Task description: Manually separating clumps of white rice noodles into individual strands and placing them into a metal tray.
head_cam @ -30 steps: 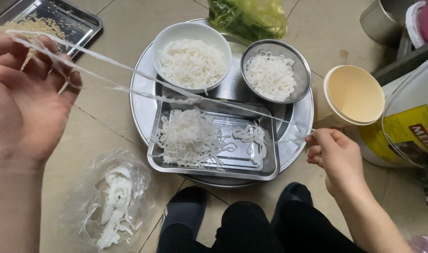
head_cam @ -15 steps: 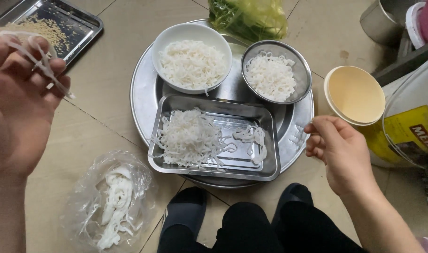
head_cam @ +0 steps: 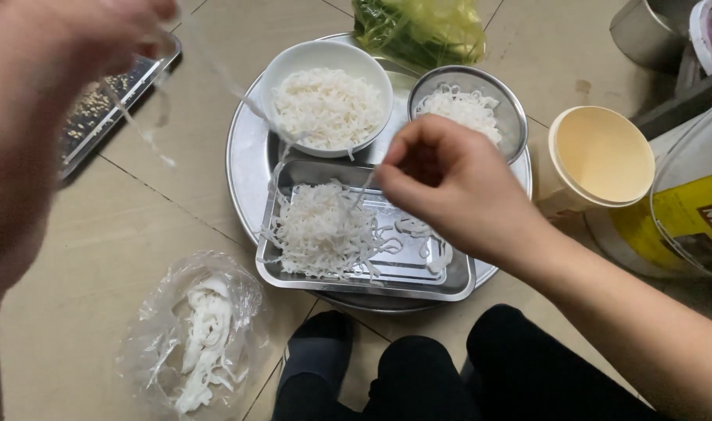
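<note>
My left hand (head_cam: 36,117) is raised close to the camera at the upper left, blurred, pinching a thin translucent white strand (head_cam: 223,82) that trails down toward the white bowl (head_cam: 327,105) of shredded white strips. My right hand (head_cam: 449,183) hovers over the rectangular steel tray (head_cam: 449,282), its fingers pinched on the other end of the strand above a pile of white shreds (head_cam: 321,230). The tray, the white bowl and a small steel bowl (head_cam: 465,109) of shreds all rest on a round steel platter (head_cam: 243,156).
A clear plastic bag (head_cam: 196,335) with white scraps lies on the tiled floor at the lower left. A dark tray (head_cam: 106,109) with seeds sits upper left, a green bag (head_cam: 418,23) at the top, a cream cup (head_cam: 598,156) and plastic tub (head_cam: 683,218) at the right. My knees (head_cam: 418,374) are below.
My right hand moved left from beside the platter to above the steel tray. My left hand rose toward the camera, and the strand now hangs over the white bowl.
</note>
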